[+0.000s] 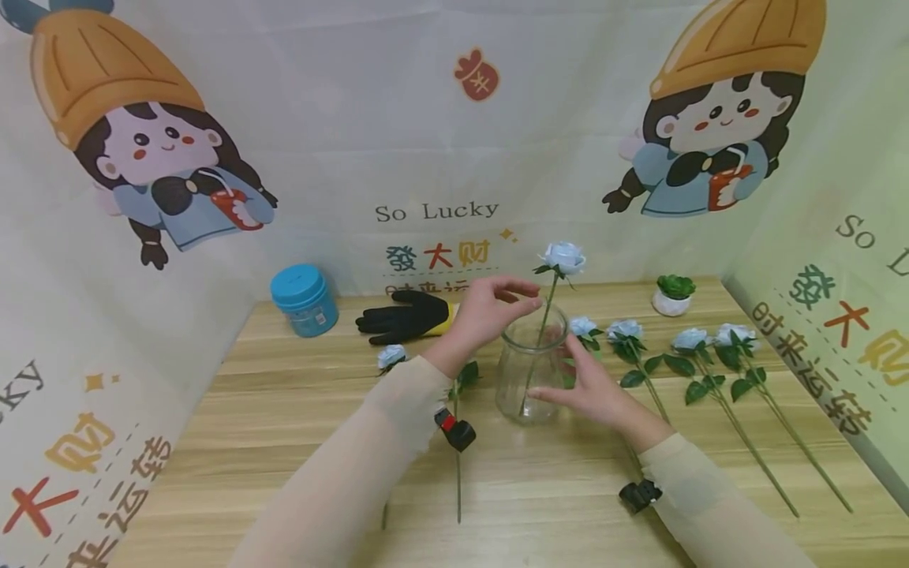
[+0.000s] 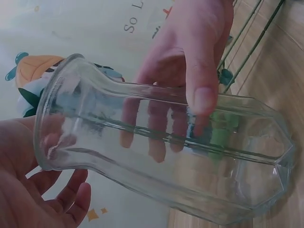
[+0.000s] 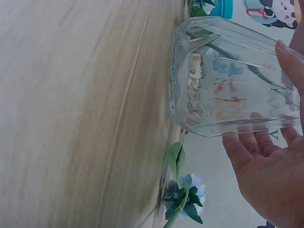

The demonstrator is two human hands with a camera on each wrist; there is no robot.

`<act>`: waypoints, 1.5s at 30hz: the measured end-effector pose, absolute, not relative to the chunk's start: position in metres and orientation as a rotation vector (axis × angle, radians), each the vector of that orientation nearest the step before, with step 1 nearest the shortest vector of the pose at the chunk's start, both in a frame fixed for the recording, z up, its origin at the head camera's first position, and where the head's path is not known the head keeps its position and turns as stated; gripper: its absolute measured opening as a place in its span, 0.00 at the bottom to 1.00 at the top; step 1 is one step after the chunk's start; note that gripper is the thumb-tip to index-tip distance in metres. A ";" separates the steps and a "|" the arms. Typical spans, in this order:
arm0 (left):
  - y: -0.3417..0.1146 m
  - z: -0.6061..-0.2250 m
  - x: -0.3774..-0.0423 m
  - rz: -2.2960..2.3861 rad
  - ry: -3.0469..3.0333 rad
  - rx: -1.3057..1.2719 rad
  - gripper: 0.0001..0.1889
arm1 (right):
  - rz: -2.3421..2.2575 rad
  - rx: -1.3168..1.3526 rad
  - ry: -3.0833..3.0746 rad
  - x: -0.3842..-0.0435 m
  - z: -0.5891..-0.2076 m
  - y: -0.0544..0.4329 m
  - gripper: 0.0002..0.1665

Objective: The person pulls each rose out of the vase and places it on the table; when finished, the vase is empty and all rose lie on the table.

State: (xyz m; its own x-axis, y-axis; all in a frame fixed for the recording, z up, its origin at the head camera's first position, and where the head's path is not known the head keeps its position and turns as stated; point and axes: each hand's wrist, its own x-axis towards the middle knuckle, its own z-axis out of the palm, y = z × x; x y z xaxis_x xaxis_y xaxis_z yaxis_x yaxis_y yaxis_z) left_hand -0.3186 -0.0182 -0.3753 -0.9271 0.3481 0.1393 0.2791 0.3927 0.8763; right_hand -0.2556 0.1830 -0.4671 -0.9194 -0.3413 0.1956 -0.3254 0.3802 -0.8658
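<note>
A clear glass vase (image 1: 513, 383) stands upright on the table, with one light-blue rose (image 1: 565, 258) leaning inside it, its stem slanting to the base and its bloom above the rim. My right hand (image 1: 596, 390) grips the vase from the right, thumb in front and fingers behind; the right wrist view shows this hand (image 3: 270, 173) around the glass (image 3: 223, 126). At the rim is my left hand (image 1: 490, 312), fingers loosely bent close to the stem. In the left wrist view the left hand (image 2: 19, 175) holds nothing visible; whether it touches the rim I cannot tell.
Several blue roses (image 1: 690, 341) with leafy stems lie to the right of the vase, and others (image 1: 391, 356) lie to the left, partly behind my left arm. Along the back are a blue-lidded tub (image 1: 304, 301), a black-and-yellow glove (image 1: 405, 317) and a small potted plant (image 1: 672, 296).
</note>
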 end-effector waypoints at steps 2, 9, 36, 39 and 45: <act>-0.016 -0.375 -0.320 1.561 2.573 0.613 0.12 | -1.618 -0.633 2.603 -0.256 -0.468 0.183 0.57; -0.010 -0.370 -0.324 1.470 2.554 0.701 0.12 | -1.604 -0.638 2.619 -0.255 -0.469 0.183 0.58; -0.014 -0.367 -0.327 1.798 2.360 0.525 0.12 | -1.634 -0.667 2.604 -0.257 -0.470 0.181 0.55; -0.016 -0.365 -0.327 1.855 2.337 0.532 0.12 | -1.639 -0.660 2.596 -0.257 -0.470 0.182 0.55; -0.017 -0.364 -0.329 1.975 2.291 0.480 0.13 | -1.644 -0.684 2.600 -0.256 -0.471 0.183 0.56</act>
State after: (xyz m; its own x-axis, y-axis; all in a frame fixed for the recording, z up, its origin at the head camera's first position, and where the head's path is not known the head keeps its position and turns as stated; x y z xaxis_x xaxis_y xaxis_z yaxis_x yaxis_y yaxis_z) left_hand -0.3292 -0.0175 -0.3638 -0.9478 0.2851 0.1429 0.1833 0.1204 0.9757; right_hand -0.2564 0.1832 -0.4713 -0.9058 -0.3532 0.2341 -0.3630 0.3617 -0.8588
